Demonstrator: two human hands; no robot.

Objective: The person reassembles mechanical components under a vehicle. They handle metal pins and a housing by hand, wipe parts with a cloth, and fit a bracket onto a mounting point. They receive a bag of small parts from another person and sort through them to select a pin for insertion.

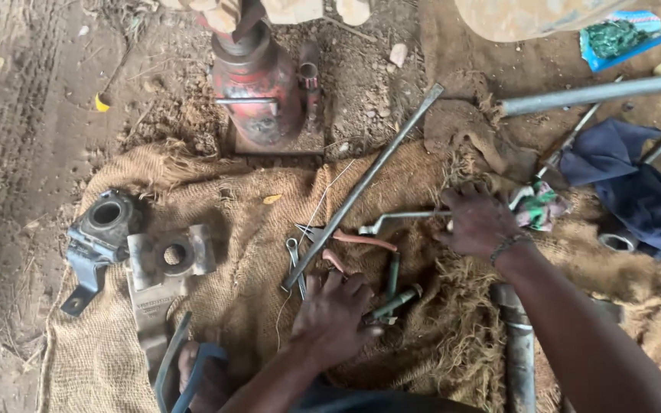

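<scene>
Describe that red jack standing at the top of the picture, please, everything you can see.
The red bottle jack is a squat, rounded cylinder of worn, grimy painted metal, standing upright on a flat square base plate on the dirt just beyond the burlap sacking. A thin metal rod crosses its front, and a smaller pump cylinder sits at its right side. Its top runs out of view.

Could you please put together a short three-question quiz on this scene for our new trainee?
1. True or false: the right hand grips the handle of a bent ring spanner.
2. What does the left hand rest on? A) the red bottle jack B) green-handled pliers C) the blue cloth
3. What material is the mat under the tools?

Key:
1. True.
2. B: the fingers lie on the green-handled pliers, far from the red bottle jack and the blue cloth.
3. Burlap sacking.
</scene>
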